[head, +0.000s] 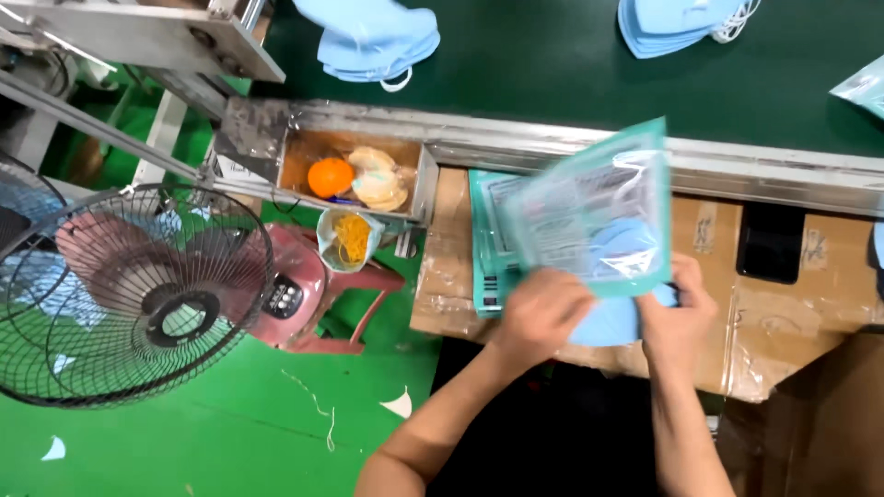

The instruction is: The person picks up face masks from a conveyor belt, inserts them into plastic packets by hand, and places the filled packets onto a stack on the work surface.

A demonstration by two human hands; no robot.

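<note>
Left hand grips pouch at lower corner, fingers closed on it. Right hand, at 3 o'clock of left, holds blue mask below pouch mouth, over cardboard surface. Fan at 9 o'clock.

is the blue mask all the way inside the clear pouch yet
Partly in. The blue mask shows through the clear pouch, but its lower edge sticks out below, between both hands.

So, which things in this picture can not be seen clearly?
Head view only:
- Clear pouch: motion-blurred; its print is unreadable.
- Blue masks: mostly covered by the left hand and right hand; count unclear.
- Stack of pouches: hidden behind the pouch.
- Mask pile: cut by the top edge.
</note>
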